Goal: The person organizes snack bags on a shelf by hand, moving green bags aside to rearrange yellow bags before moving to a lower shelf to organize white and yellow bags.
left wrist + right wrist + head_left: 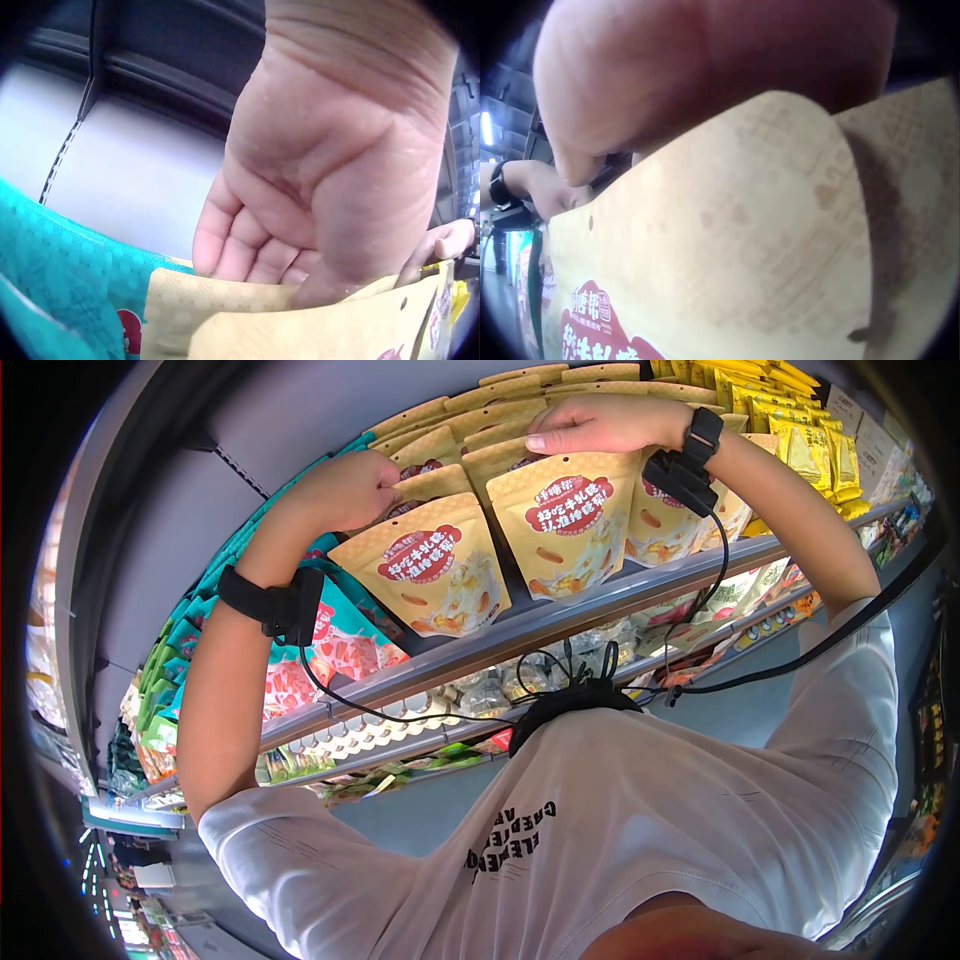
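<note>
Tan pouch (pixel 174 315) is sitting behind the left front pouch (pixel 432 575) on the shelf (pixel 600 603); our left fingers (pixel 241 247) are curling round its top, right hand's (pixel 618 424) grip hidden. We're probably adjusting it, gentle easing being called for next.

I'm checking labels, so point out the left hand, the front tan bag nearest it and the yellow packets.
Left hand (pixel 338 492): head view, between wrist and fingers.
Front tan bag (pixel 432 572): head view, on its printed front.
Yellow packets (pixel 803 452): head view, on one packet's front.
</note>
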A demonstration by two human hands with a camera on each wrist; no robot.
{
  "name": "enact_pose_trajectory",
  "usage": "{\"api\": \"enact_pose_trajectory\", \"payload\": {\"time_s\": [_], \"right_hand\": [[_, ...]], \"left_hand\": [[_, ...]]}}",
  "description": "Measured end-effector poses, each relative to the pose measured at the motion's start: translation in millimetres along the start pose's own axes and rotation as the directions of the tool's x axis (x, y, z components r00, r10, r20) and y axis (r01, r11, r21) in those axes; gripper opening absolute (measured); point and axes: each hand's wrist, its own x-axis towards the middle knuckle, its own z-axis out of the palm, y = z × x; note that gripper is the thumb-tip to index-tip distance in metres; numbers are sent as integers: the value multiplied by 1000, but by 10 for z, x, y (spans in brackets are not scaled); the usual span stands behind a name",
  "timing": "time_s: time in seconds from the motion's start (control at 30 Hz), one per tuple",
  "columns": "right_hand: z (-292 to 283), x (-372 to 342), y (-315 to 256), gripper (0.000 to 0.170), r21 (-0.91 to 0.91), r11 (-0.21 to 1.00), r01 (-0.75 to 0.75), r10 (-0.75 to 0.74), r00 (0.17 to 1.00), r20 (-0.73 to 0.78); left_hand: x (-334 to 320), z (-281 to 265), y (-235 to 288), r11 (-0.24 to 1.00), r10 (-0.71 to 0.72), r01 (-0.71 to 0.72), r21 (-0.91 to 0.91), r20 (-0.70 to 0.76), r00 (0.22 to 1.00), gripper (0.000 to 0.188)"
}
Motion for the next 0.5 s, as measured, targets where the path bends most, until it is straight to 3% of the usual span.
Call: {"api": "enact_pose_trajectory", "payload": {"time_s": [0.1,0.17,0.3,0.37,0.5], "right_hand": [[-6,-24,29,75,-39,999,23,-24,999,-23],[-9,-37,68,76,-70,996,51,-54,997,-47],[-21,-44,86,75,-61,995,73,-77,994,-71],[-39,-38,78,74,-71,994,88,-93,993,-76],[-38,-33,37,71,-37,995,94,-96,995,-42]], "left_hand": [[-12,-56,32,998,-37,35,52,33,999,22],[-15,-68,-44,994,16,-15,-113,12,1000,23],[127,-198,-186,991,61,-56,-122,42,997,24],[184,-252,-246,960,60,-54,-274,13,998,25],[370,-306,-413,973,55,-60,-225,-27,998,24]]}}
